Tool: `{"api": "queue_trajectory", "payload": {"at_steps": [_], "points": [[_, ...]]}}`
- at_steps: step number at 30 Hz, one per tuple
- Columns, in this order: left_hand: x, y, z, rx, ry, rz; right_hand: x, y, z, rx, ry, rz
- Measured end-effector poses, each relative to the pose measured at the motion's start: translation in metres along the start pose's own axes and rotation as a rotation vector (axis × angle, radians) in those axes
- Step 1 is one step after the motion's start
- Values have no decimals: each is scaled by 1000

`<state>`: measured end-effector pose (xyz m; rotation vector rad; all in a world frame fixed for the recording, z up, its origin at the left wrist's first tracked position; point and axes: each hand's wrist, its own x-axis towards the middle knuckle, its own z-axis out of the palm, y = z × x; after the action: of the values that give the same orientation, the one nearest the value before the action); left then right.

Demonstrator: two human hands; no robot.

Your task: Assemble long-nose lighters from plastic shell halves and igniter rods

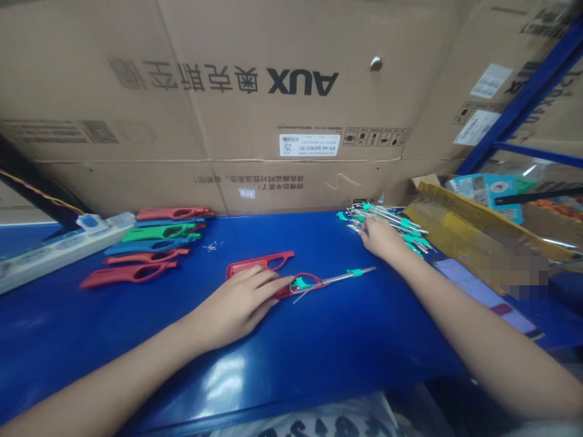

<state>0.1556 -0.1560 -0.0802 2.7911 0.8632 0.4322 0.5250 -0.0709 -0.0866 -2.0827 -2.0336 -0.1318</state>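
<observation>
Look just off the middle of the view, toward five o'clock, for the red casing (pixel 285 291), lying on the blue table (pixel 355 340) with a slim metal rod (pixel 337 278) running out of it between two and three o'clock and a green trigger-like piece (pixel 299 283) within its loop (pixel 306 274). Seems pinched at the wide end by the left hand (pixel 243 297), at seven o'clock, with fingers curved over and thumb hard to make out. Find another red casing (pixel 246 265) just beyond, toward eight o'clock, partly behind the same hand. At three o'clock, see the right hand (pixel 382 237), with fingertips drawn together at the nine o'clock end of a heap of metal rods (pixel 396 220); cannot tell whether pinching a rod or only touching.

Judging by looks, should handle as light and stiff, probably thin-walled plastic, smooth enough to slide on the glossy table. Treat the loop as the weak spot, likely to flex if squeezed. Expect more weight toward the rod, and some swivel if lifted by the tip. Best taken by the wide end, between eight and nine o'clock on the piece, with light pressure near the loop. Keep clear of the wire-like strip (pixel 304 295) beside it, likely easy to bend.
</observation>
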Motion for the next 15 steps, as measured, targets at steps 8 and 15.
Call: {"api": "queue_trajectory", "payload": {"at_steps": [8,15], "points": [[1,9,15,-192,210,-161,-21,-41,-17,335,-29,-138],[5,29,21,-538,351,-248,-92,-115,-26,964,-107,-532]]}}
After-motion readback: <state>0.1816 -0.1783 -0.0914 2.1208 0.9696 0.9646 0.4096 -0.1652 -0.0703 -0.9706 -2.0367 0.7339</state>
